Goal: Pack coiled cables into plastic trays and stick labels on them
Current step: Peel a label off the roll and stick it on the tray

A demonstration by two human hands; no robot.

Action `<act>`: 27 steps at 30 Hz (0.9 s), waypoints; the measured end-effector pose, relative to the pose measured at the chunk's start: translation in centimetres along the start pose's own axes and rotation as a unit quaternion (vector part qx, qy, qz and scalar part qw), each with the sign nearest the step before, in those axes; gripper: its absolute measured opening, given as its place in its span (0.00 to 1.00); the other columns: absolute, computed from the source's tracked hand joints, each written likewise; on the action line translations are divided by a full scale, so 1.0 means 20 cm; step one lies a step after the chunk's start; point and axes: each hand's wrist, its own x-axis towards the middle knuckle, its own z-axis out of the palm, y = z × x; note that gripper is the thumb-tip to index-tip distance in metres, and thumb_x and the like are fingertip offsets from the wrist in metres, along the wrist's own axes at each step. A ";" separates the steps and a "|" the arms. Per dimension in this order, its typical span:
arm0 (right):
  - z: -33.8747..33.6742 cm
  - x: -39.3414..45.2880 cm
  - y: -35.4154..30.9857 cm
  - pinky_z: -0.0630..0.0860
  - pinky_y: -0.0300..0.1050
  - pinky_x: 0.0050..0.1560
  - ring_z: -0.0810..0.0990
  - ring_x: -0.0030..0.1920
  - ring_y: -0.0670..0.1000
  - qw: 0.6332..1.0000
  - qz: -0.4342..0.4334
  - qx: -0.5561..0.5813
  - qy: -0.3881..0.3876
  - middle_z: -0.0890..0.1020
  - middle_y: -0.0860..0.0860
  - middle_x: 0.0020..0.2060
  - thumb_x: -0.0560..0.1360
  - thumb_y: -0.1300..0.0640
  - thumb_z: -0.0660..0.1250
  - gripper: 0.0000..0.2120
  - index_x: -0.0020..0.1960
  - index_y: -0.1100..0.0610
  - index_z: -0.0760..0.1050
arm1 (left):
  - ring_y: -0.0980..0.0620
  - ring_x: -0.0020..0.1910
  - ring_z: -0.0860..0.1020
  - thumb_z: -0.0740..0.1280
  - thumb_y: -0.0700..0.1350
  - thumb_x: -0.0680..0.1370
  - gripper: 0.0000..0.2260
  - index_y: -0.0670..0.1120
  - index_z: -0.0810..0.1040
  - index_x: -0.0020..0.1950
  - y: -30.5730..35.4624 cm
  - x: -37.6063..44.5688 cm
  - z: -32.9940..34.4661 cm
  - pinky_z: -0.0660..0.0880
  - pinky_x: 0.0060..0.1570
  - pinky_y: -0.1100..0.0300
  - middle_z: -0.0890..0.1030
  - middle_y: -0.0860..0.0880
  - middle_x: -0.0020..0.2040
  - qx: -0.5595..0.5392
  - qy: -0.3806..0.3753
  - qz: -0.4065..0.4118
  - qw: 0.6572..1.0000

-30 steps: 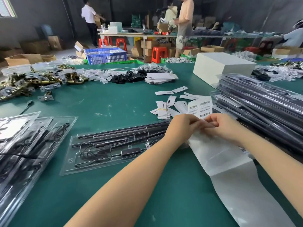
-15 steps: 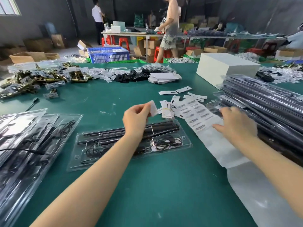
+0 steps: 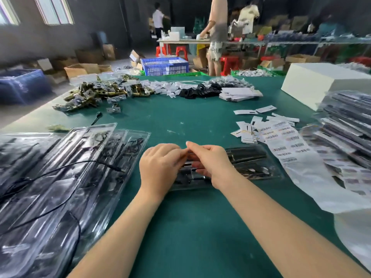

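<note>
Tray [image 3: 251,163] lies on the green table [image 3: 180,227], both hands over its left end. Left hand [image 3: 160,167] and right hand [image 3: 210,163] meet fingertip to fingertip; whether they pinch anything, I cannot tell. Label sheet [image 3: 291,149] lies just right.

No writing can be read anywhere. The long white sheet of printed barcode labels [image 3: 289,145] lying on the green surface [image 3: 180,227] carries rows of dark print, too blurred to make out. The small white paper tags [image 3: 246,112] beyond it show only black marks.
</note>
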 end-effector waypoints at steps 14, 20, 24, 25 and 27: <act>-0.18 0.06 0.18 0.81 0.41 0.42 0.84 0.39 0.44 0.985 -0.107 0.071 0.116 0.85 0.48 0.35 0.75 0.55 0.71 0.04 0.42 0.52 0.81 | 0.49 0.71 0.61 0.62 0.75 0.56 0.45 0.60 0.63 0.71 -0.06 -0.05 0.02 0.60 0.67 0.45 0.66 0.55 0.70 0.020 -0.483 -0.263 0.835; -0.23 0.07 0.17 0.73 0.26 0.38 0.80 0.37 0.36 0.978 -0.177 -0.019 0.107 0.84 0.39 0.34 0.74 0.51 0.73 0.05 0.39 0.48 0.81 | 0.50 0.76 0.57 0.69 0.70 0.65 0.36 0.53 0.73 0.68 0.00 -0.08 0.12 0.51 0.74 0.52 0.64 0.50 0.75 -0.022 -0.394 -0.225 0.891; -0.18 0.08 0.15 0.70 0.29 0.34 0.78 0.34 0.34 0.982 -0.132 -0.120 0.067 0.82 0.38 0.30 0.72 0.47 0.73 0.09 0.36 0.49 0.81 | 0.54 0.69 0.66 0.69 0.71 0.63 0.31 0.58 0.78 0.61 -0.02 -0.12 0.09 0.67 0.60 0.57 0.69 0.56 0.69 -0.018 -0.344 -0.286 0.894; -0.17 0.09 0.14 0.70 0.32 0.36 0.78 0.38 0.36 0.981 -0.117 -0.143 0.060 0.82 0.39 0.31 0.72 0.46 0.73 0.09 0.35 0.48 0.81 | 0.57 0.67 0.67 0.70 0.70 0.64 0.29 0.58 0.79 0.61 -0.03 -0.13 0.08 0.68 0.56 0.60 0.71 0.58 0.67 -0.044 -0.337 -0.313 0.887; -0.15 0.11 0.12 0.72 0.38 0.45 0.79 0.50 0.45 0.981 -0.084 -0.167 0.058 0.82 0.41 0.36 0.71 0.46 0.73 0.10 0.35 0.49 0.81 | 0.60 0.63 0.70 0.74 0.65 0.65 0.26 0.56 0.80 0.60 -0.05 -0.14 0.07 0.66 0.53 0.64 0.74 0.59 0.63 -0.092 -0.317 -0.343 0.879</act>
